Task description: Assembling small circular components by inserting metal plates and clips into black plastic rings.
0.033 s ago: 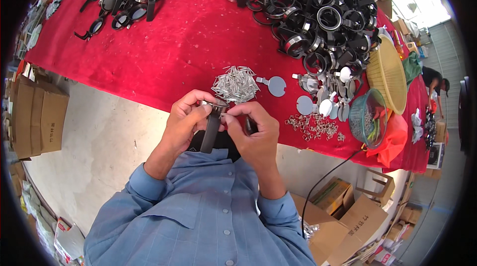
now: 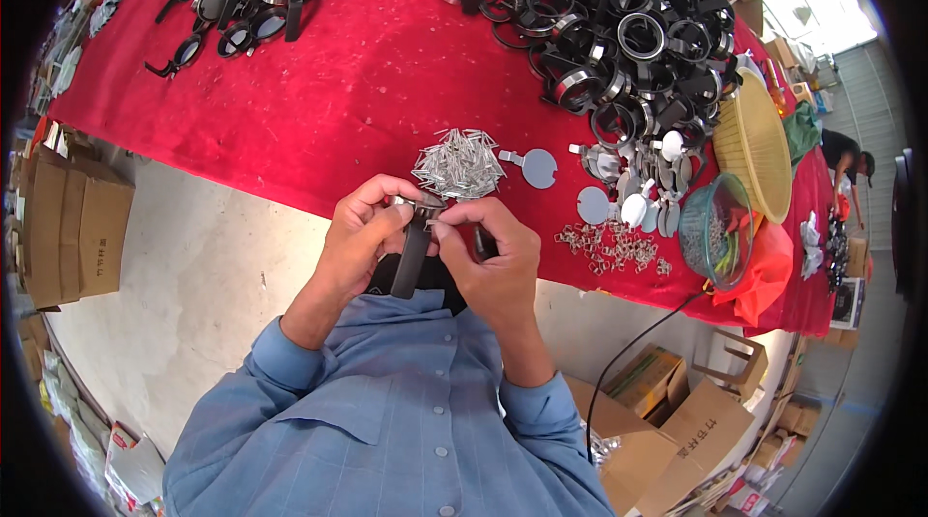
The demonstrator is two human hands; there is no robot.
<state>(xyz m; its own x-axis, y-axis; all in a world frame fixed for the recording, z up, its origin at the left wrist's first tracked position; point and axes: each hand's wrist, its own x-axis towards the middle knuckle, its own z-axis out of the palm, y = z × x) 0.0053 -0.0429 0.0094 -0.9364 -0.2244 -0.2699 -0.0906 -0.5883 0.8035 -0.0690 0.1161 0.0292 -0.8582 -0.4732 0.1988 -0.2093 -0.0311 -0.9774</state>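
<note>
Red tablecloth (image 2: 358,63), black handle (image 2: 412,264), blue shirt (image 2: 396,372)

My left grip (image 2: 353,235) holds a black, flat-handled metal ring piece (image 2: 414,261) over the near edge of the red cloth-covered tabletop (image 2: 319,82), its handle slanting down toward my blue button-front shirt (image 2: 406,391). My right grip (image 2: 498,266) meets it near the handle's top, thumb and forefinger pinched; whatever lies between those tips is too small to tell. A dark rounded object (image 2: 486,244), mostly hidden, sits inside my curled right fingers. Just beyond lies a heap of thin silver metal pins (image 2: 456,164), with a grey round metal disc (image 2: 538,168) right of it. Farther right are small silver metal clips (image 2: 614,248) and a clear green plastic bowl (image 2: 694,237).
</note>
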